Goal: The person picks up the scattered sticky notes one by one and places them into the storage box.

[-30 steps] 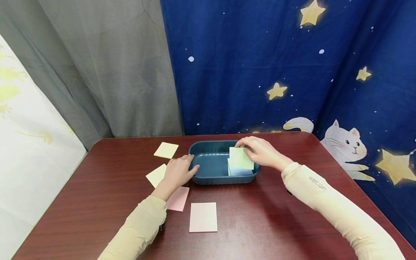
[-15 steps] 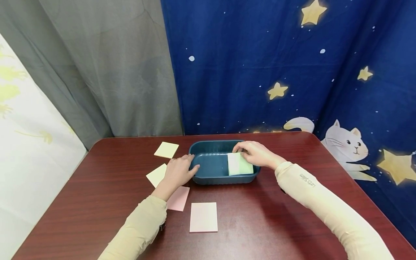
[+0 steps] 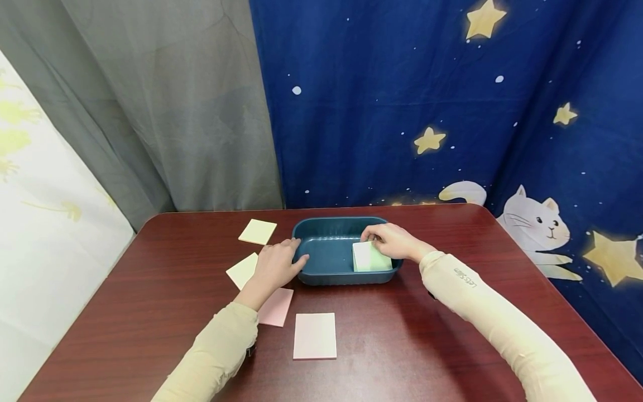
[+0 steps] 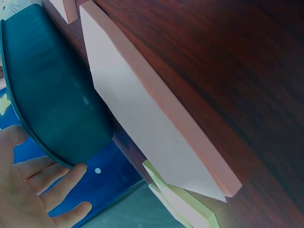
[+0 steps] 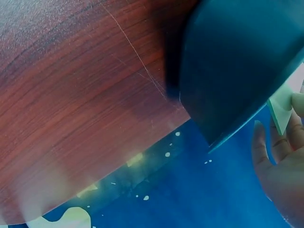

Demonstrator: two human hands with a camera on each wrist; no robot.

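A dark teal rectangular tub (image 3: 326, 278) stands near the table's far edge. My right hand (image 3: 394, 241) reaches over its right end and pinches a green sticky note pad (image 3: 380, 263) by the far edge, low inside the tub. In the right wrist view the thumb and fingers close on the pad's green corner (image 5: 281, 113). The pad hides most of the blue paper under it. My left hand (image 3: 275, 265) rests at the tub's left rim with its fingers spread. In the left wrist view those fingertips (image 4: 78, 172) lie right at the rim.
Two pale yellow pads, one at the back (image 3: 257, 231) and one beside the left hand (image 3: 243, 271), lie left of the tub. A pink pad (image 3: 276, 308) sits partly under the left wrist, and a paler pink pad (image 3: 315, 336) lies in front. Curtains (image 3: 351, 111) hang behind the table.
My right hand has lowered the green pad further into the tub, over the blue paper, and has shifted slightly toward me. The left hand has stayed at the rim.
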